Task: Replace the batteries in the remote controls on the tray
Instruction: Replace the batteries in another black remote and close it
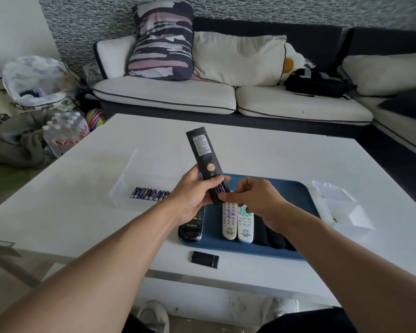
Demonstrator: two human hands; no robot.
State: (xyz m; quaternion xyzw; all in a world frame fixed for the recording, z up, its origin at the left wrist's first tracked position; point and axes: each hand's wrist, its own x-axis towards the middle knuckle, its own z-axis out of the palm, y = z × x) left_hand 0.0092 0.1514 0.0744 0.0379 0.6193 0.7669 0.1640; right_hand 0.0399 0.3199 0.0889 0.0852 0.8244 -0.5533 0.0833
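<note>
So the left hand [190, 193] is gripping a black remote [205, 164] around its lower end, fingers curled round it, holding it up back-side-to-camera above the far left part of the tray. The battery bay at the bottom of that remote is sitting open and you can see a battery [220, 188] in it. The right hand [257, 200] is reaching in from the other side with thumb and fingertips pinched together right at the bottom of that bay, touching the remote's lower edge, but I honestly can't tell if it's actually got hold of the battery or just pressing on it.

Under the hands, the blue tray [296, 195] is sitting toward the near edge of the white table [262, 155], roughly mid-table. On it, from the left end: a black remote with white lettering [193, 227], then a white remote with purple buttons [229, 222] and a white remote with teal buttons [246, 224] lying side by side and touching, then some dark remotes [271, 234] mostly hidden under the right forearm.

The loose black battery cover [205, 259] is lying on the table just in front of the tray's near edge.

Left of the tray, a clear box [130, 186] is holding a row of blue batteries [149, 193]. Over by the table's right edge a second clear box [346, 212] is sitting with its lid open.
</note>
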